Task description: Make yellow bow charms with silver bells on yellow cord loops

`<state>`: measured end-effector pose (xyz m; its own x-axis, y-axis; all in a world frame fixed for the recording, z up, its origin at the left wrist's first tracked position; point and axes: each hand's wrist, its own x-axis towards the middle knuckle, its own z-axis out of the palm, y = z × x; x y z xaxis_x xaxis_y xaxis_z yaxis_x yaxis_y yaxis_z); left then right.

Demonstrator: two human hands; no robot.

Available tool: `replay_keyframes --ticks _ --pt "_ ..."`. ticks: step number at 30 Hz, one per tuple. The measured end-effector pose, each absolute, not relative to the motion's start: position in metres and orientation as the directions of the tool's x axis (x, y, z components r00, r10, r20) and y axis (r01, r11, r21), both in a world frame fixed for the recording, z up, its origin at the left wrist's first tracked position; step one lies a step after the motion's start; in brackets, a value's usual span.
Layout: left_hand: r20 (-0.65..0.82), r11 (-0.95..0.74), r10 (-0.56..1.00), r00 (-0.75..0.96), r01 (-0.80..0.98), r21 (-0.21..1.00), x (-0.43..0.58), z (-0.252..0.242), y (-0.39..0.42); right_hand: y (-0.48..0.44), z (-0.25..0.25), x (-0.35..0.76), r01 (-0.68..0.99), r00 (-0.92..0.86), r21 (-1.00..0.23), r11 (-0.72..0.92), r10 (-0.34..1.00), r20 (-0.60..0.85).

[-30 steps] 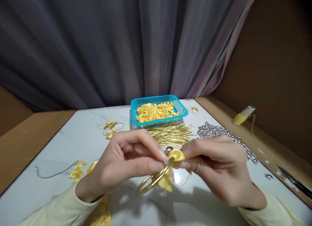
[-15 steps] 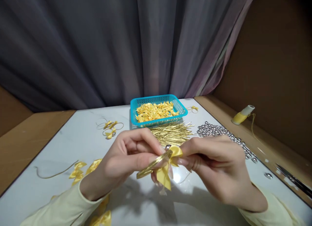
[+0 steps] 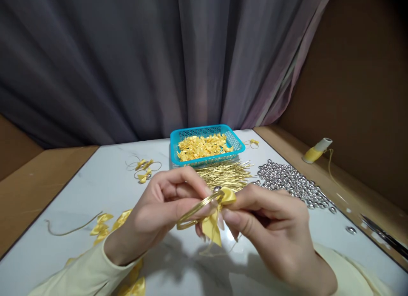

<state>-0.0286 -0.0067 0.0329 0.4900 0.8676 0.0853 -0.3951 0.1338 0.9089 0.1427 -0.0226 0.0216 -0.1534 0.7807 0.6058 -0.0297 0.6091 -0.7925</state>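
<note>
Between thumb and fingers, my left hand [image 3: 168, 206] grips a looped gold cord [image 3: 193, 213] near a small silver bead [image 3: 217, 189]. A yellow satin bow [image 3: 211, 227] sits against the loop, its tail hanging down. My right hand [image 3: 274, 221] pinches the bow's right side, with thumb and forefinger closed on it. Thin pale thread [image 3: 216, 254] dangles below the bow. The fingers partly hide where cord, bead and bow meet.
A blue basket [image 3: 177, 161] of yellow bows stands behind gold cords [image 3: 225, 175]. Silver beads [image 3: 287, 179], a thread spool [image 3: 314, 152] and black scissors [image 3: 385, 236] lie right. Bows with cords [image 3: 144, 170] and loose bows [image 3: 101, 226] lie left.
My right hand has shifted left and turned slightly, its thumb now nearer the middle of the bow. The loop and bow have moved slightly left, and the loop looks more open.
</note>
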Motion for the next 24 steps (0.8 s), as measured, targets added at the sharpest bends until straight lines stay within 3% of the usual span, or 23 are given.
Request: replay_keyframes --ticks 7,11,14,17,24 --pt "0.034 0.172 0.869 0.494 -0.365 0.915 -0.028 0.034 -0.007 -0.021 0.023 0.145 -0.033 -0.19 -0.797 0.603 0.779 0.597" --pt "0.041 0.147 0.875 0.483 -0.346 0.927 -0.03 0.036 -0.006 -0.021 0.022 0.143 -0.148 -0.228 -0.868 0.473 0.838 0.496" --pt "0.062 0.106 0.887 0.459 -0.33 0.938 -0.033 0.039 -0.003 -0.017 0.027 0.146 -0.198 -0.37 -0.925 0.323 0.849 0.376" --pt "0.083 0.069 0.896 0.436 -0.321 0.945 -0.036 0.042 -0.001 -0.012 0.035 0.155 -0.094 -0.504 -0.96 0.265 0.819 0.276" --pt "0.126 0.009 0.905 0.407 -0.315 0.949 -0.039 0.042 -0.001 -0.012 0.043 0.17 0.147 -0.584 -0.898 0.415 0.769 0.26"
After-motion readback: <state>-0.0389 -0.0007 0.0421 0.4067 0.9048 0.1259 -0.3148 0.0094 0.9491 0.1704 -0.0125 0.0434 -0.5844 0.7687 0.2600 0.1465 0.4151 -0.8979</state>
